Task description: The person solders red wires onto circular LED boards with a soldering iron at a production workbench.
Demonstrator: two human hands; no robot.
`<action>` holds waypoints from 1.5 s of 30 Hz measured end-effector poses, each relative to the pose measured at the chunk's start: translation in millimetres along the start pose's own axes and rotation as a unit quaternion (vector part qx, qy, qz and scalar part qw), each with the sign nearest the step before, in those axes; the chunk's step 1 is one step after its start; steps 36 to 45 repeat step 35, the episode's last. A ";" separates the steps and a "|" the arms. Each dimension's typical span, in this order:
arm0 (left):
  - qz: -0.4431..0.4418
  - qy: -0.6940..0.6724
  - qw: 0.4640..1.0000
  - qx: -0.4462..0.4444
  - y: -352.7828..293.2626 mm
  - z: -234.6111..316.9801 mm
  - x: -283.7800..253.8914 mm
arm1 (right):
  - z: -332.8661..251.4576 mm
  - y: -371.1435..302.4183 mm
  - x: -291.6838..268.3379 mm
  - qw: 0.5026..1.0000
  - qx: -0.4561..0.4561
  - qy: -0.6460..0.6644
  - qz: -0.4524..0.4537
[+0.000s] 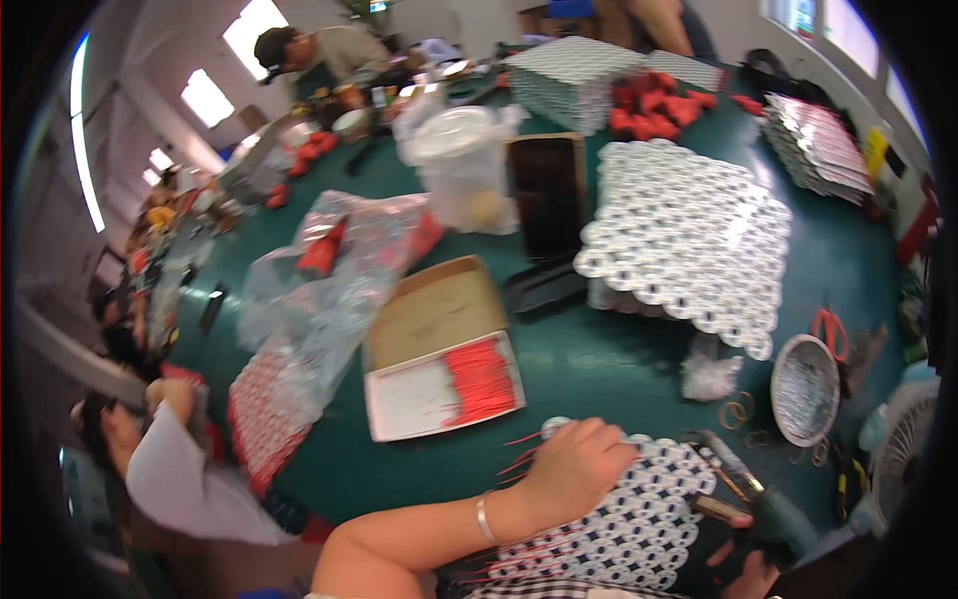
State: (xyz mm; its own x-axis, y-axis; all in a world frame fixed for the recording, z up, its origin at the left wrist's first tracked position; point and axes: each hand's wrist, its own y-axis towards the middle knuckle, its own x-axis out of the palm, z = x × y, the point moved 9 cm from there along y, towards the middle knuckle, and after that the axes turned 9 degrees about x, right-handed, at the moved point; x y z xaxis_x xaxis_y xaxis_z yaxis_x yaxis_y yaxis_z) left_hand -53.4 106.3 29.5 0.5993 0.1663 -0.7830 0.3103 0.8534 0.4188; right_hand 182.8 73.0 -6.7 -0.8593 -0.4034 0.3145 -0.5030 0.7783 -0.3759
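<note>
A panel of white round cells with dark centres lies at the table's near edge, with thin red wires sticking out along its left side. Over its upper part rests my left hand, its fingers bent together; what they pinch, if anything, is hidden. At the panel's right, my right hand is closed round a dark gun-shaped tool with a metal barrel pointing up and left, beside the panel's edge. Its exact kind is blurred. An open cardboard box beyond my left forearm holds a bundle of red wires.
A stack of cell panels stands beyond, near a phone and a lidded plastic tub. Right are a metal bowl, red-handled scissors and a fan. Plastic bags lie left. Other people work around the table.
</note>
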 end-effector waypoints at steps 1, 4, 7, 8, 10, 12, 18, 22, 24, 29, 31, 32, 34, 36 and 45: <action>-0.001 -0.042 0.999 -0.031 2.6 -3.4 0.9 | -0.8 -3.8 -4.6 1.000 -0.003 0.022 0.016; 0.060 -0.040 0.997 -0.034 3.4 -0.8 -24.9 | -1.0 0.5 -25.3 0.990 -0.030 0.075 0.118; 0.043 0.001 0.997 -0.060 -10.7 1.6 -32.8 | 2.5 18.6 -25.3 0.989 -0.009 0.052 0.138; 0.022 0.035 0.997 -0.058 -17.0 6.2 -33.3 | -0.7 22.5 -14.7 0.991 -0.031 0.081 0.102; 0.005 0.093 0.994 -0.055 -24.6 11.0 -30.8 | 1.6 19.8 -6.2 0.996 0.000 0.052 0.075; -0.002 0.105 0.993 -0.045 -22.1 13.8 -24.3 | 14.0 12.5 -12.5 0.997 0.015 0.035 0.072; -0.004 0.096 0.995 -0.005 -10.4 15.7 -8.2 | 1.8 -3.0 -5.7 0.968 -0.021 -0.240 0.072; -0.002 0.102 0.994 -0.039 -22.4 6.1 -5.4 | -16.4 3.9 12.2 0.941 -0.122 -0.313 0.049; -0.001 0.095 0.995 -0.041 -22.8 4.2 -4.2 | -15.6 6.9 12.3 0.941 -0.086 -0.321 0.056; 0.018 0.084 0.996 -0.032 -19.2 5.1 -6.8 | -27.9 3.7 26.5 0.899 -0.139 -0.412 0.054; 0.016 0.080 0.996 -0.034 -20.6 3.4 -5.5 | -32.4 4.3 30.0 0.894 -0.166 -0.412 0.053; 0.015 0.077 0.996 -0.034 -20.9 3.4 -5.0 | -36.7 2.4 32.2 0.889 -0.194 -0.411 0.053; 0.013 0.075 0.997 -0.033 -21.2 4.3 -5.2 | -36.5 1.7 33.2 0.883 -0.199 -0.421 0.051; 0.011 0.072 0.997 -0.033 -21.4 3.5 -4.6 | -35.8 2.0 34.1 0.878 -0.202 -0.431 0.048; 0.011 0.072 0.997 -0.033 -21.4 3.5 -4.6 | -35.8 2.0 34.1 0.878 -0.202 -0.431 0.048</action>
